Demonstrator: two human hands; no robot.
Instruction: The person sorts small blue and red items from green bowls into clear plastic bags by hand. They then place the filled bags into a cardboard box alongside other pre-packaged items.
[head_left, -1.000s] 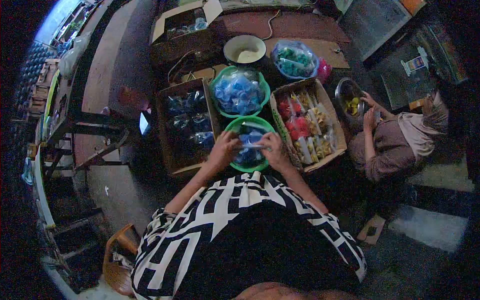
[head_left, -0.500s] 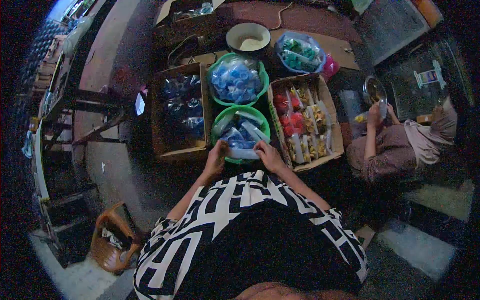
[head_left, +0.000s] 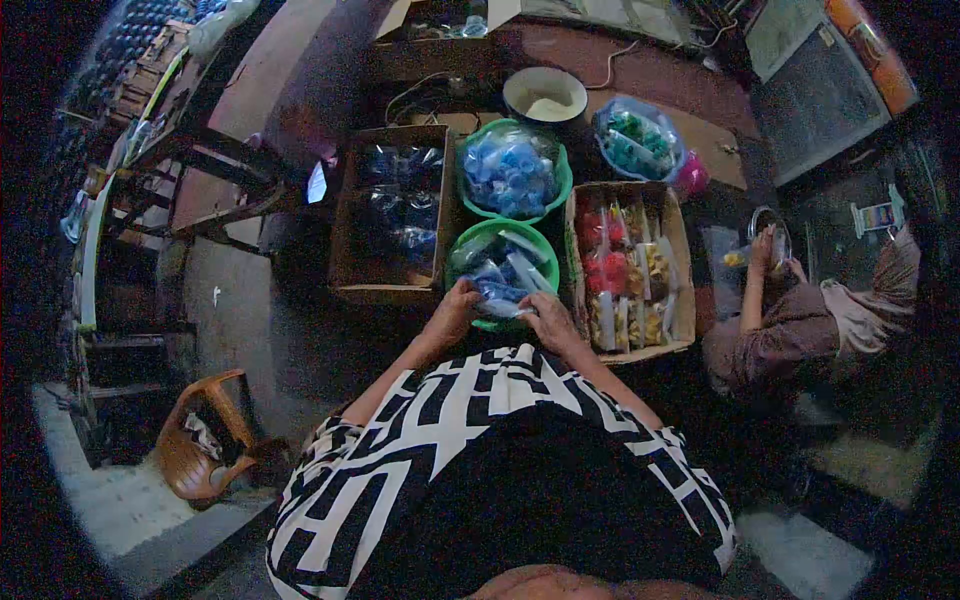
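Above the near green basket (head_left: 552, 262), I pinch a clear plastic bag (head_left: 497, 303) with blue contents by its two sides. My left hand (head_left: 460, 308) closes on its left edge, and my right hand (head_left: 549, 318) has thumb and fingers pressed together at the right. More clear packets with blue contents (head_left: 488, 270) lie in that basket, just beyond my fingers. The fingertips overlap the basket's near rim in this view.
Behind stands a basket of blue packets (head_left: 510, 172); a cardboard box (head_left: 340, 270) of dark packets is left. On the right, another box (head_left: 685, 318) holds red and yellow packets. A bowl (head_left: 544, 97) and a basket of green packets (head_left: 640, 140) stand farther back. A co-worker (head_left: 775, 325) sits right.
The bag, a flat pale strip across my hands before, now sags and shows more of its blue contents. My view has shifted, and the co-worker's hands have moved around a round container.
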